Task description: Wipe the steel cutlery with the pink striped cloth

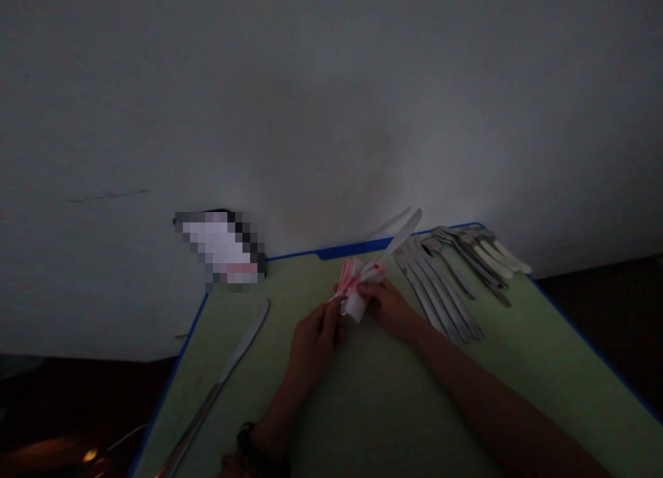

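Note:
My left hand (313,347) and my right hand (388,309) meet at the middle of the table, both gripping a white and pink paper napkin (358,282) gathered into a bundle. A table knife's steel blade (401,235) sticks out of the bundle toward the far right; its handle is hidden in the napkin. Another table knife (222,374) lies to the left of my left hand, pointing away from me. Beyond my right hand lies a row of several forks (438,295), with several spoons (450,260) and white-handled cutlery (494,255) farther right.
The table has a pale green top (373,409) with a blue edge (352,249) and stands against a grey wall (331,105). A pixelated, blurred white and pink object (220,249) rests at the far left corner. A dark floor lies beyond both sides.

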### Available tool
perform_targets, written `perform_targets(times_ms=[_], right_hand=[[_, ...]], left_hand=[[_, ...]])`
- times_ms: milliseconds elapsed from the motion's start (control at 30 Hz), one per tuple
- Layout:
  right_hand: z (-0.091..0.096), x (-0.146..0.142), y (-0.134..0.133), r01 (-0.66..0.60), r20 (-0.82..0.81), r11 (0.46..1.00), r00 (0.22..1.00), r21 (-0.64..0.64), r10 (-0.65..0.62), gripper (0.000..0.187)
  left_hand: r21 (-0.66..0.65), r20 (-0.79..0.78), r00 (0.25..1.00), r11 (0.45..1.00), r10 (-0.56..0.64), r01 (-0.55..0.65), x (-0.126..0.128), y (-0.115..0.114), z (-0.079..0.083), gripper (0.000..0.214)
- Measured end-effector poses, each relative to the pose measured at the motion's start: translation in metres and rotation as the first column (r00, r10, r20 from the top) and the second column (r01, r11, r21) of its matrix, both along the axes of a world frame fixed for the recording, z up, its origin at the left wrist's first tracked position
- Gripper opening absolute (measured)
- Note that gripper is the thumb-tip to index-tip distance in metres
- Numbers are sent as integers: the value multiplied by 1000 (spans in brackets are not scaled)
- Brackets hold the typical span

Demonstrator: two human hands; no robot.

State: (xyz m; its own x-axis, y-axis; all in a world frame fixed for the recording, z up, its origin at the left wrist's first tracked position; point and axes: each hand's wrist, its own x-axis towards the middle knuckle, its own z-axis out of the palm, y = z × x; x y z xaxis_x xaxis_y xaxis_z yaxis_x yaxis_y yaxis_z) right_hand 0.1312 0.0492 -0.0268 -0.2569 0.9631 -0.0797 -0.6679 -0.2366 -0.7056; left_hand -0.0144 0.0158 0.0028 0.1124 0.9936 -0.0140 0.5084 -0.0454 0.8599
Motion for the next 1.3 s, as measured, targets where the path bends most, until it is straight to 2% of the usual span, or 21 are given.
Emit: perform_targets(times_ms=[133,267,367,433,533,667,833,900,1067,1300], right_hand=[[0,-1,-1,8,-2,1000,1000,-14,-8,9],[2,-1,1,33,-11,998,999,-60,-34,14],[3,0,3,48,-38,994,998,-94,-52,17],[3,0,3,58,-57,993,996,-104,-64,17],[3,-1,3,51,-53,993,997,-110,-57,17],[1,-1,3,33,-48,994,998,-103,-38,18],[-3,-2,5,65,-33,988,997,-138,-70,19],[-4,-2,5,67,-24,989,997,-130,-70,19],[-5,0,2,21,30,998,999,-54,-19,19],[-11,4,0,-115,119,990,987,86,105,22]], left_hand=[[-9,15,1000,1000,-11,11,0,-1,-1,42],[-22,91,995,999,-35,37,-1,-2,-4,38],[-14,183,983,1000,-13,16,-1,-3,-10,22],[23,210,978,1000,-14,9,-1,-3,-14,25],[100,155,988,995,-9,-7,0,-3,-16,32],[239,-4,999,970,42,-40,-1,-2,-13,25],[489,-115,992,872,44,18,-5,-1,-13,13],[544,-134,990,838,34,45,-6,-1,-13,12],[568,-148,981,823,122,-17,-5,-4,-8,12],[528,-95,968,836,231,-147,-6,-7,-6,14]])
